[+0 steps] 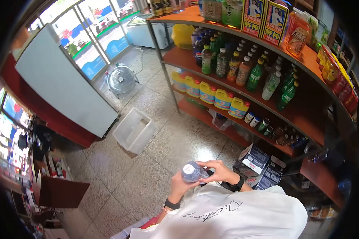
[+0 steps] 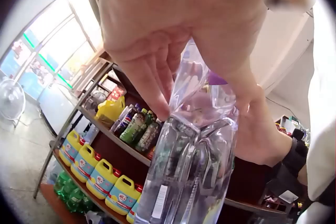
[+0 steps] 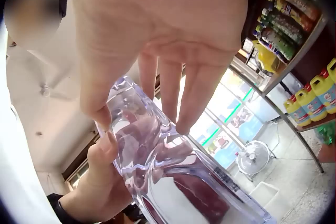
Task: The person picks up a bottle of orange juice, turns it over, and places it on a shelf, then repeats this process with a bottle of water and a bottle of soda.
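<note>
A clear plastic bottle is held in front of the white shirt, one round end facing up toward the head camera. My left hand grips its near left side. From the other side, my right hand holds it with curled fingers. Seen in the left wrist view, the bottle has a folded, ridged wall and a narrow white strip low on it; the left hand reaches over it. In the right wrist view, the right hand spans the bottle, and the left thumb presses its side.
Shelves of drink bottles and yellow jugs stand to the right. A translucent bin sits on the tiled floor, with a floor fan beyond. Stacked cartons lie by the right elbow; a pale panel stands left.
</note>
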{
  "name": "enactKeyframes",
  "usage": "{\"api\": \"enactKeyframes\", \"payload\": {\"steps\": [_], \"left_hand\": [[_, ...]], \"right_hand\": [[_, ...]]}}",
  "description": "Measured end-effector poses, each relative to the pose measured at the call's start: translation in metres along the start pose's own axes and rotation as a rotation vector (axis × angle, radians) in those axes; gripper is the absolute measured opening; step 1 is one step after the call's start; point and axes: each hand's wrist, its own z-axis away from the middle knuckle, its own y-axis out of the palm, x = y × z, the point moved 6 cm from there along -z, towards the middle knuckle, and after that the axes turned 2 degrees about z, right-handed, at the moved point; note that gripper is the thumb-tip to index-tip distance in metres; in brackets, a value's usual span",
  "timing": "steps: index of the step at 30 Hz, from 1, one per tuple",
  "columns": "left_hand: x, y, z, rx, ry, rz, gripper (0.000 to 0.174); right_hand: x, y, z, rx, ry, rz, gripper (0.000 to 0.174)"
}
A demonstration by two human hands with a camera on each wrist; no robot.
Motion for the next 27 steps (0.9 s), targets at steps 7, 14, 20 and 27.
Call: {"api": "enactKeyframes", "payload": {"steps": [7,14,20,27], "left_hand": [[0.032,0.002,-0.123,0.060,0.111,-0.039,0.062],[0.046,-0.019,-0.273,0.067,0.089,-0.059,0.064],[0.058,-0.019,-0.376,0.084,0.026,-0.095,0.066],[0.063,-0.005,-0.454,0.220,0.079,-0.018,0.061]], "right_hand": [[-0.063,-0.027,-0.088,-0.166,-0.020,-0.060,0.066],[-0.086,-0.082,-0.214,-0.189,-0.043,-0.001,0.065],[-0.107,-0.124,-0.290,-0.344,-0.060,0.043,0.065],[-0.128,-0.155,-0.335,-0.430,0.045,0.214,0.070]]}}
